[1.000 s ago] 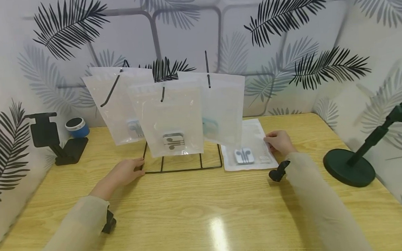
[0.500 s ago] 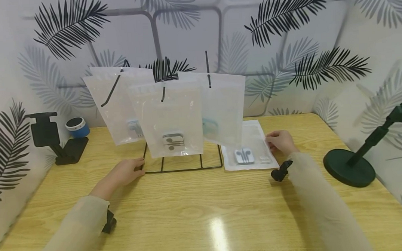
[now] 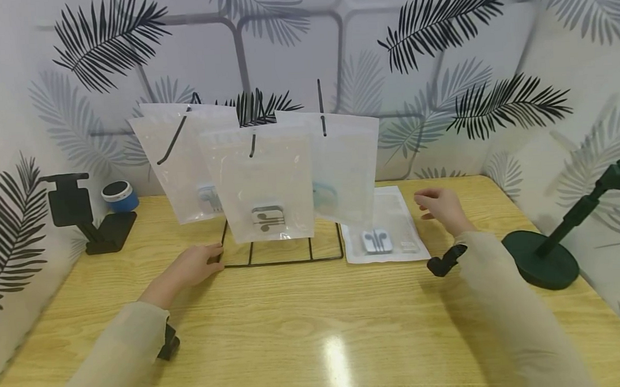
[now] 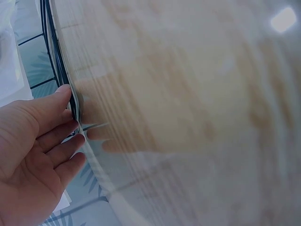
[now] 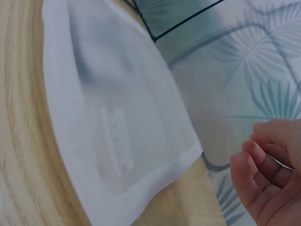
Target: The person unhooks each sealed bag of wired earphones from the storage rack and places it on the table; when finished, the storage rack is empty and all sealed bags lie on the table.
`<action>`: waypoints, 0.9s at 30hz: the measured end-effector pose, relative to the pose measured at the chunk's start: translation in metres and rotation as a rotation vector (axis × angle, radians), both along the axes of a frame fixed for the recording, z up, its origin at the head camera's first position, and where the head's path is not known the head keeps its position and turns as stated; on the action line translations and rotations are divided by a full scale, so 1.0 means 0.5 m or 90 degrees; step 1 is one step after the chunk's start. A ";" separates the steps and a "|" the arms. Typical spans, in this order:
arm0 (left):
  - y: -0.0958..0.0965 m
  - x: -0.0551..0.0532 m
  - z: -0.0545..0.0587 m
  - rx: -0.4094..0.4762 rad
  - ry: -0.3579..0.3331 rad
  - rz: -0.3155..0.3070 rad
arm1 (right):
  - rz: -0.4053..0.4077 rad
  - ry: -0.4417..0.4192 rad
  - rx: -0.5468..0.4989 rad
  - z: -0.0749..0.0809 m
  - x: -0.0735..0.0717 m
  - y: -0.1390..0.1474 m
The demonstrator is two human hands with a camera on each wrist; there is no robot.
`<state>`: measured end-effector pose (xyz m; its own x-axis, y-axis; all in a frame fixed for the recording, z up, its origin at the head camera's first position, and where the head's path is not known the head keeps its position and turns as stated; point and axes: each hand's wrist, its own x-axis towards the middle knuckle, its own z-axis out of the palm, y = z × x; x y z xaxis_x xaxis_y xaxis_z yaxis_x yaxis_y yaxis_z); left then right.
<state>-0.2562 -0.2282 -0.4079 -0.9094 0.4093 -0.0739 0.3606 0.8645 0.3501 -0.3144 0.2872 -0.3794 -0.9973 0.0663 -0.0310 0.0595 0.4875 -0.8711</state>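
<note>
My left hand [image 3: 192,264] rests at the left edge of a black wire rack [image 3: 282,263]. The left wrist view shows its thumb and forefinger pinching the black wire [image 4: 62,70] at the table. Zip bags with earphones hang on the rack's hooks: one at left [image 3: 176,176], one in front [image 3: 262,172] and one at right [image 3: 347,163]. Flat on the table lies another clear bag [image 3: 396,213] with white earphones [image 3: 377,241]; its left part is behind the hanging bag. Just right of it my right hand [image 3: 446,209] hovers with loosely bent fingers, holding nothing.
A blue round canister [image 3: 120,197] and a black phone stand [image 3: 71,201] stand at the back left. On the right is a dark green round base [image 3: 541,259] with a jointed arm. Behind the wooden table [image 3: 274,333] rises a leaf-patterned wall.
My right hand has let go of the flat bag's right edge and moved up and to the right. The bag stays where it was. The left hand has not moved.
</note>
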 end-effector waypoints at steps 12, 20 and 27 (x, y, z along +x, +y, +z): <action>0.004 0.003 0.005 0.006 -0.001 -0.001 | 0.002 0.123 -0.045 0.078 0.039 -0.031; 0.006 0.006 0.008 0.006 0.004 -0.002 | 0.052 0.233 -0.083 0.133 0.074 -0.082; 0.005 0.005 0.007 0.007 0.000 0.002 | 0.148 0.358 -0.083 0.168 0.101 -0.139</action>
